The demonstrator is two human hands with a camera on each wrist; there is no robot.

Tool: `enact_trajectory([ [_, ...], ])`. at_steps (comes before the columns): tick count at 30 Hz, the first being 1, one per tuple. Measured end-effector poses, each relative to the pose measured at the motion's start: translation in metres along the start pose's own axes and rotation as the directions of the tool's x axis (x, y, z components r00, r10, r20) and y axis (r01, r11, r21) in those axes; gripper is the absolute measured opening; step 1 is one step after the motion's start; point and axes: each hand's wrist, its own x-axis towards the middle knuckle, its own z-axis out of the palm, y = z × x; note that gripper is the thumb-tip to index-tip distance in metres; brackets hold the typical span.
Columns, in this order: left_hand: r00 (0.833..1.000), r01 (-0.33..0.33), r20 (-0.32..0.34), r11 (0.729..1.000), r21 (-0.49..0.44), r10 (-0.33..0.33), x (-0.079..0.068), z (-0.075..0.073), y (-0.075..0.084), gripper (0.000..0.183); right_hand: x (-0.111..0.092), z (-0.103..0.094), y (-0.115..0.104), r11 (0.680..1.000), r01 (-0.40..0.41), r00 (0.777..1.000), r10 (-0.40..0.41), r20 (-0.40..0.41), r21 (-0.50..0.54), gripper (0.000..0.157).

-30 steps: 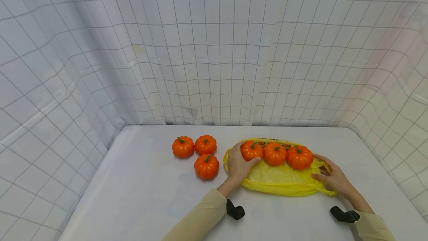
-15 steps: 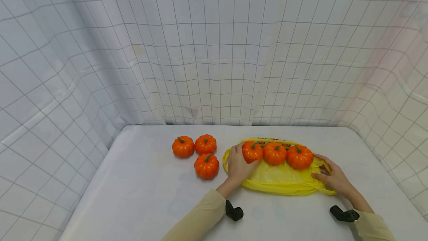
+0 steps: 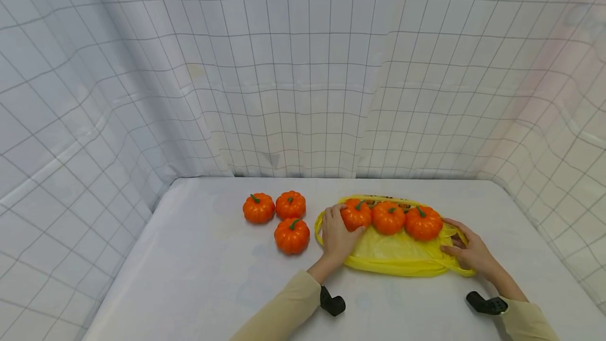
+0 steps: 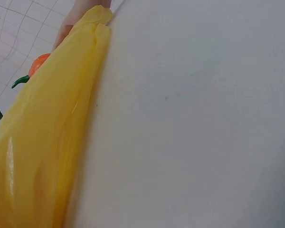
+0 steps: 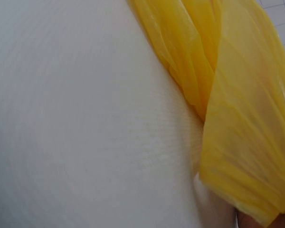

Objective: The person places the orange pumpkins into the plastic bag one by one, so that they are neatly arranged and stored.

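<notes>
A yellow plastic bag (image 3: 393, 251) lies flat on the white table, with a row of three small orange pumpkins along its far side. My left hand (image 3: 338, 236) curls round the leftmost pumpkin (image 3: 356, 214), thumb at its near side. The middle pumpkin (image 3: 389, 218) and the right pumpkin (image 3: 424, 223) sit close beside it. At the bag's right end, my right hand (image 3: 473, 251) holds the handle area between thumb and fingers. In the right wrist view, yellow plastic (image 5: 249, 123) covers most of that hand.
Left of the bag stand three more pumpkins: the near one (image 3: 292, 236), the far right one (image 3: 291, 205) and the far left one (image 3: 258, 208). A white grid-patterned curtain (image 3: 303, 83) encloses the back and sides of the table (image 3: 199, 278).
My left thumb has slid slightly lower along the near side of the leftmost pumpkin. The right hand, the bag and the other pumpkins stay in place.
</notes>
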Motion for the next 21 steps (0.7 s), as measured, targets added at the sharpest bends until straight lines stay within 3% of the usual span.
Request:
enact_trajectory([
  [12, 0.999, -0.026, 0.027, 1.000, 0.008, 0.026, -0.004, -0.008, 0.004, 0.050, 0.000, 0.001, 0.001, 0.999, -0.035, 0.999, 0.035, 0.005, -0.016, 0.074],
  [17, 0.998, -0.041, 0.041, 0.998, -0.044, 0.043, -0.007, -0.018, 0.007, 0.049, 0.000, 0.002, 0.001, 1.000, -0.020, 1.000, 0.020, 0.002, -0.014, 0.074],
  [21, 0.994, -0.099, 0.044, 0.990, -0.099, 0.103, -0.010, -0.030, 0.007, 0.048, 0.000, 0.001, 0.001, 0.999, -0.027, 1.000, 0.028, 0.005, -0.016, 0.074],
])
